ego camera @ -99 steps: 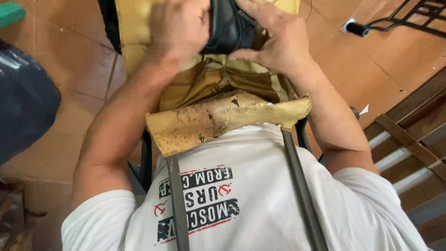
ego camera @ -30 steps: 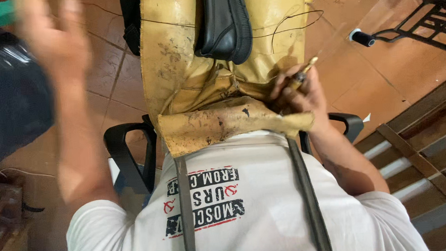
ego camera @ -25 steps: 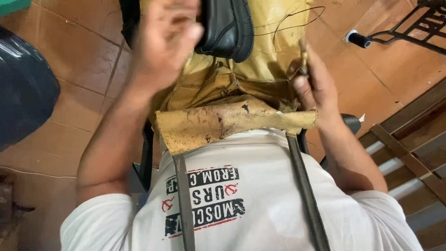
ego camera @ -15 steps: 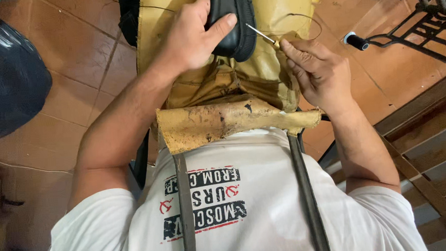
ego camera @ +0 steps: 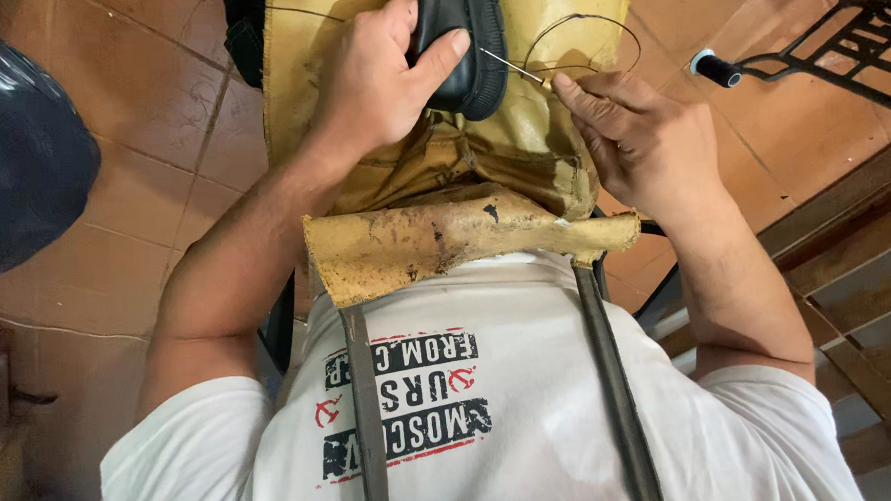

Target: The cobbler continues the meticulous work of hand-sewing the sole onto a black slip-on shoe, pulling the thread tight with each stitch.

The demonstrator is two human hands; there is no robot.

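**Needle drawn to the edge of the black pad**

Since half a second ago the left hand (ego camera: 378,78) has slid its thumb further onto the black pad (ego camera: 466,39), and the right hand (ego camera: 641,137) has eased the needle (ego camera: 511,64) leftward until its tip meets the pad's rim.

Nearest the camera is the person's white printed shirt (ego camera: 473,420), crossed by two grey straps (ego camera: 611,373). Just beyond it lies the worn, stained top edge of a tan leather apron (ego camera: 445,240), and the rest of the apron spreads away over the lap.

Further off, the left hand's grip is closed around the pad, thumb pressed on its top face and fingers curled behind its left side. To the right, the right hand's grip is pinched shut on the blunt end of the needle, fingertips pressed together. A thin dark thread (ego camera: 596,33) loops up from the needle and arcs over the tan leather beyond the right hand.

On the far right, a black metal frame (ego camera: 838,53) with a capped end stands on the terracotta tiled floor (ego camera: 161,163). At the left edge sits a dark plastic bag (ego camera: 11,159).
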